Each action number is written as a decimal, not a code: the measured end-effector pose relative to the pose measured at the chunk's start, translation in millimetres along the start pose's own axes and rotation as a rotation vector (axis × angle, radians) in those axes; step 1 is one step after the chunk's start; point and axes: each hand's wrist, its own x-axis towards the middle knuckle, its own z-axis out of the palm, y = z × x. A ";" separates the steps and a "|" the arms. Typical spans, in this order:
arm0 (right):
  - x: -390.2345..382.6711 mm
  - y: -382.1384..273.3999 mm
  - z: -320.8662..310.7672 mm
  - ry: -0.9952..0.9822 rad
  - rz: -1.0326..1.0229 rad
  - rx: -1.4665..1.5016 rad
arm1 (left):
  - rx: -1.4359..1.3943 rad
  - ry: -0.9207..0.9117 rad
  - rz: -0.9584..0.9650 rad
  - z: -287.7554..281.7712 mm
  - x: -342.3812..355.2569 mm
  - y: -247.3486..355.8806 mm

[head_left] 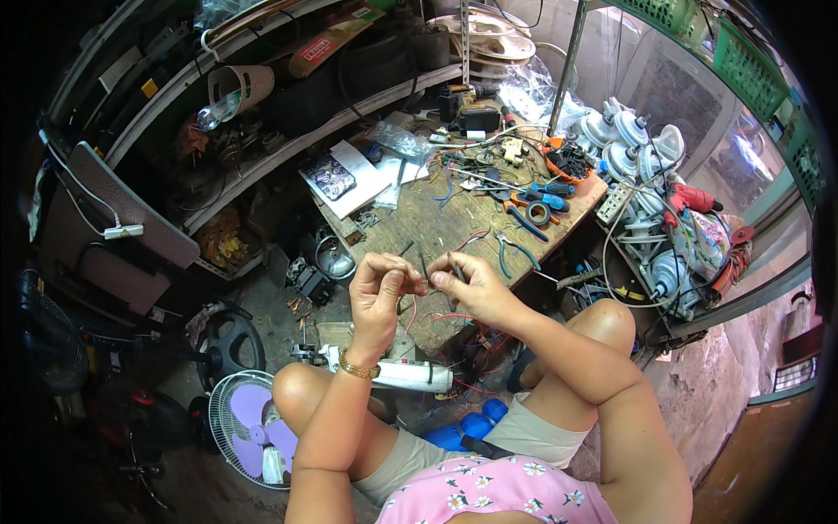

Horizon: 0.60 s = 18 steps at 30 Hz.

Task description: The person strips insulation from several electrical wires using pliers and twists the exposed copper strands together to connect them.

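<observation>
My left hand (380,284) and my right hand (476,286) meet over the near edge of the wooden table (410,227). Thumb and fingers of the left are pinched together; what lies between them is too small to make out. In the pinch of my right hand is a thin dark strip (454,265), its kind unclear. Red wires (412,316) hang below the hands, beside a white fan body (410,375) near my knees. Just beyond my right hand lie green-handled pliers (517,253) with their handles spread.
Blue-and-orange pliers (527,223), a tape roll (539,212) and screwdrivers (552,196) crowd the table's right side. A phone (331,177) rests at its left. White fan motors (646,153) are heaped at right. A purple-bladed fan (255,430) stands on the floor at left.
</observation>
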 end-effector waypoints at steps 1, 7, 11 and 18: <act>3.0 1.8 -1.6 0.040 -0.072 0.012 | 0.063 -0.036 0.015 -0.3 0.3 0.7; 8.9 -4.3 -8.6 0.058 -0.030 0.177 | 0.212 -0.182 -0.007 5.9 -3.7 1.7; 8.0 -6.6 -15.4 0.239 0.112 0.392 | 0.275 -0.156 0.125 7.0 -10.5 2.4; 5.3 -4.9 -7.0 0.229 0.030 0.522 | -0.145 0.121 -0.116 30.9 -20.6 -8.0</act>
